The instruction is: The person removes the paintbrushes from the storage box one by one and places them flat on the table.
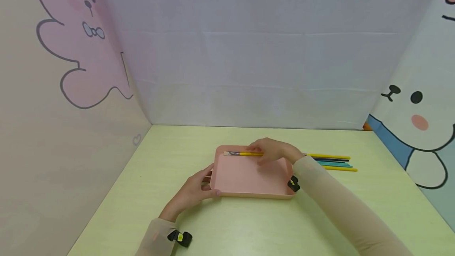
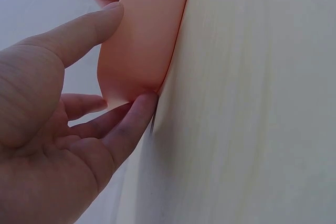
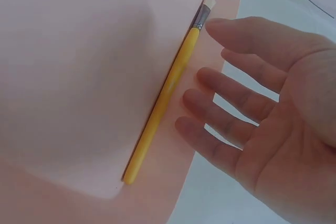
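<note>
A pink rectangular tray (image 1: pixel 245 179) stands on the table in the head view. My left hand (image 1: pixel 193 189) holds its near left corner, the thumb on the rim and the other fingers at the side wall and bottom edge in the left wrist view. Inside the tray, along its far wall, lies a yellow-handled paintbrush (image 3: pixel 164 98) with pale bristles and a metal ferrule. Over the far side of the tray is my right hand (image 1: pixel 273 151), hiding the handle's end in the head view. The right wrist view shows its fingers (image 3: pixel 231 95) loosely extended beside the brush, apart from the handle.
Right of the tray, several thin handles (image 1: pixel 332 162) in yellow, black and teal lie side by side, partly hidden by the right forearm. The pale table (image 1: pixel 177 145) ends at a white back wall (image 1: pixel 256 62). Cartoon-printed walls stand at both sides.
</note>
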